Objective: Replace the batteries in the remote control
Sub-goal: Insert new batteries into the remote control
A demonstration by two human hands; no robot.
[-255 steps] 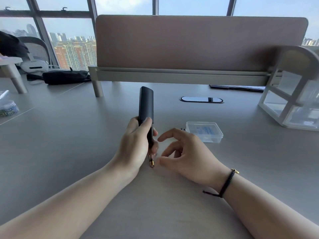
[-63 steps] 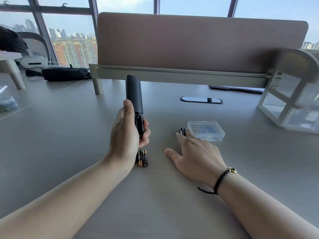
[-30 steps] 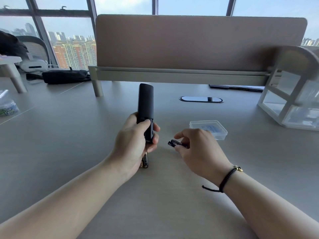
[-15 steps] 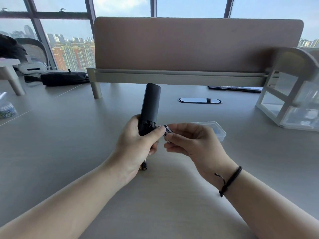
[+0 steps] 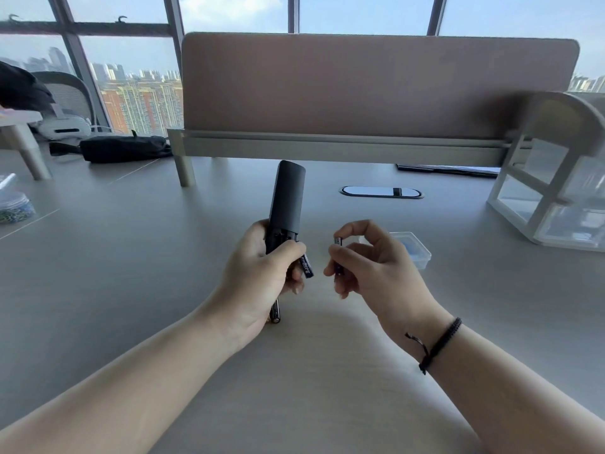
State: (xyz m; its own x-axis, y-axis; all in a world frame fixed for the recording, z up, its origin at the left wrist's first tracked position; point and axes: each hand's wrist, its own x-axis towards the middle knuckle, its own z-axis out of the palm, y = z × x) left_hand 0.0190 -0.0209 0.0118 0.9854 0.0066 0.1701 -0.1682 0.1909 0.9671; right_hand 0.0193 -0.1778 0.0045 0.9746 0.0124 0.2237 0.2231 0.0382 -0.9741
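i see old batteries (image 5: 275, 312) out on the desk (image 5: 131, 273); my left hand (image 5: 262, 273) grips the remote control (image 5: 285, 204) plus one new battery (image 5: 306, 266), my right hand (image 5: 376, 267) pinches the second battery (image 5: 338, 257); neither is inserted yet.

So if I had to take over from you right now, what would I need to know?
Left hand: grips the remote upright, battery slot open, with one new battery pinched under the thumb.
Right hand: pinches the second new battery, apart from the remote.
Old batteries: lying on the desk under the left hand.
Clear plastic box: on the desk behind the right hand.
Done: old batteries out.
Left: put both new ones in, probably then close the cover, which I cannot see.
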